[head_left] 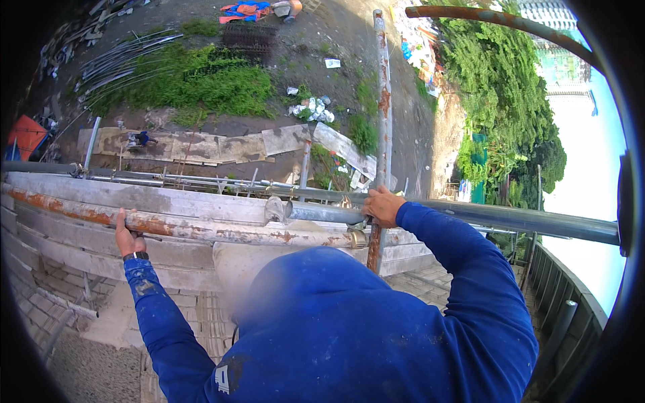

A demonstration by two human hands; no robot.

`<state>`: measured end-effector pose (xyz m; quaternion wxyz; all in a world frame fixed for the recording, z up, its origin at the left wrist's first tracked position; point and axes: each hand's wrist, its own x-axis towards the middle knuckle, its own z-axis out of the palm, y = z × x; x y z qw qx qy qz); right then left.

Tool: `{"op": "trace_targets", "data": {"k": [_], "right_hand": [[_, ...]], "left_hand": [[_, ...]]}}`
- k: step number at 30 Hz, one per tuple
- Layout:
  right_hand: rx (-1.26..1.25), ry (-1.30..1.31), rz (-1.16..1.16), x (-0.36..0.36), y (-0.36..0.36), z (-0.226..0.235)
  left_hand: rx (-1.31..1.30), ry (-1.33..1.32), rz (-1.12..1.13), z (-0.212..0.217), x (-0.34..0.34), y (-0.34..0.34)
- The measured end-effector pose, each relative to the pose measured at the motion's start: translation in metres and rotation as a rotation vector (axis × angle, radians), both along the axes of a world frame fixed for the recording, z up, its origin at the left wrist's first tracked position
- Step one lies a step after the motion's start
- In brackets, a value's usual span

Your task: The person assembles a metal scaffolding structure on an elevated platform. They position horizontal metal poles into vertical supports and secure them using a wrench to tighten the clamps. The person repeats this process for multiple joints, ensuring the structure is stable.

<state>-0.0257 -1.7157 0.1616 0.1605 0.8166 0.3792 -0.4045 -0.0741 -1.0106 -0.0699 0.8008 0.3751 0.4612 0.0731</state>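
Observation:
My left hand (127, 234), a dark watch at its wrist, is closed around a rusty horizontal scaffold pipe (222, 232). My right hand (381, 205) grips where a grey galvanised horizontal pipe (510, 218) crosses a rusty upright pipe (383, 101). A metal coupler (357, 236) sits just below that hand at the end of the rusty pipe. Both my sleeves and my front are bright blue.
Grey planks (80, 191) run under the pipes. Far below lie grass (195, 84), stacked pipes (114, 60), boards (222, 146) and a small figure in blue (140, 139). Trees (504, 87) stand at right, a curved rusty bar (497, 17) overhead, a metal railing (564, 302) lower right.

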Motion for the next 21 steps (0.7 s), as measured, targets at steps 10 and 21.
{"op": "trace_targets", "data": {"k": [10, 21], "right_hand": [[0.029, 0.028, 0.054, 0.012, 0.008, 0.005], [0.258, 0.131, -0.351, 0.060, 0.000, -0.108]], "left_hand": [[0.003, -0.008, 0.011, 0.001, -0.001, 0.001], [-0.025, -0.019, 0.035, -0.001, -0.002, 0.005]]}}
